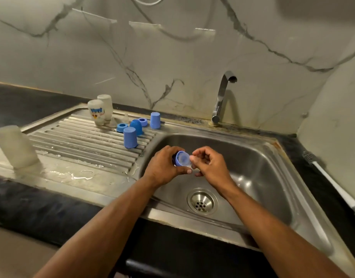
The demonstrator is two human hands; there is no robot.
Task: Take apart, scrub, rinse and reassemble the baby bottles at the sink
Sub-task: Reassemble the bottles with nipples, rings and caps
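Both hands over the steel sink basin (pixel 262 157). Left hand (pixel 162 167) curled round a blue plastic screw collar (pixel 181 158), open side facing right and slightly up. Right hand (pixel 208 167), just beside it, pinches a clear silicone teat (pixel 190 161) at the collar's mouth. Axis roughly horizontal; judged step: seating teat through collar.

My hands are sitting over the sink bowl (pixel 262 157), left hand (pixel 164 167) touching right hand (pixel 208 167), w/ a ring (pixel 181 158) btwn them. Caps (pixel 130 137) and bottles (pixel 100 111) are standing on the drainboard (pixel 82 141) to the left. Tap (pixel 222 97) is standing behind.
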